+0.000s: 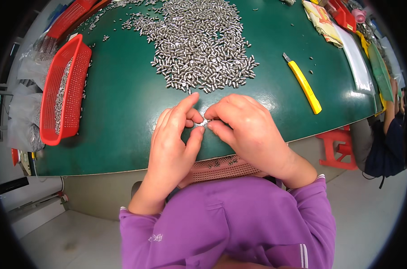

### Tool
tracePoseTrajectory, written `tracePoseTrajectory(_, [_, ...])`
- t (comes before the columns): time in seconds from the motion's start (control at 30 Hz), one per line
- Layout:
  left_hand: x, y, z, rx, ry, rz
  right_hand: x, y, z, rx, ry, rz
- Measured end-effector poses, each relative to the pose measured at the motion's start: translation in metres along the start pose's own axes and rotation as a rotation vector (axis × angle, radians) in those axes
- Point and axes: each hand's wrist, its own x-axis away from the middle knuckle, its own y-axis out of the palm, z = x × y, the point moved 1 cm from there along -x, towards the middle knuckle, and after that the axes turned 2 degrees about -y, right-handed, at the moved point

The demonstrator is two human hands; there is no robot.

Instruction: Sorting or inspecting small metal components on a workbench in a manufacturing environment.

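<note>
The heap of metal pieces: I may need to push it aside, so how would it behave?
The heap would probably spread rather than move as one: its pieces look loose, with strays around it. Some may roll or skid, being rounded on a glossy green tabletop. Their metallic shine suggests they are heavy for their size.

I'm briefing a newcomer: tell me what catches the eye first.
Probably the heap of stubby silvery metal parts at the far middle of the green tabletop. Nearer, the left hand and right hand meet at tiny metal pieces. A yellow utility knife lies right, a red perforated basket left.
</note>
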Motion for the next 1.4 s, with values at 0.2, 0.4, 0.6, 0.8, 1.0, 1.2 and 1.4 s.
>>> tracePoseTrajectory(0.2, [-0.002, -0.004, -0.003, 0.03, -0.008, -0.06, -0.001, -0.005, 0.001, -0.031, 0.029, -0.069])
tracePoseTrajectory(0.4, [-0.001, -0.004, -0.009, 0.173, -0.054, -0.002, -0.003, -0.008, 0.002, -0.055, 0.044, -0.098])
tracePoseTrajectory(0.6, [-0.003, -0.004, -0.01, 0.28, -0.119, 0.078, -0.008, -0.001, -0.005, 0.008, 0.045, -0.078])
tracePoseTrajectory(0.8, [-0.002, -0.004, -0.012, 0.219, -0.105, 0.085, 0.002, -0.012, -0.011, -0.01, 0.044, -0.297])
tracePoseTrajectory(1.0, [-0.018, -0.003, 0.003, -0.116, -0.045, 0.05, 0.018, -0.035, -0.02, -0.17, 0.028, -0.41])
tracePoseTrajectory(1.2, [-0.032, 0.009, 0.003, -0.166, 0.027, -0.014, -0.013, -0.028, 0.014, 0.138, 0.05, -0.017])
tracePoseTrajectory(1.4, [-0.035, 0.012, 0.001, -0.086, 0.032, -0.017, -0.02, -0.012, 0.015, 0.17, 0.032, -0.021])
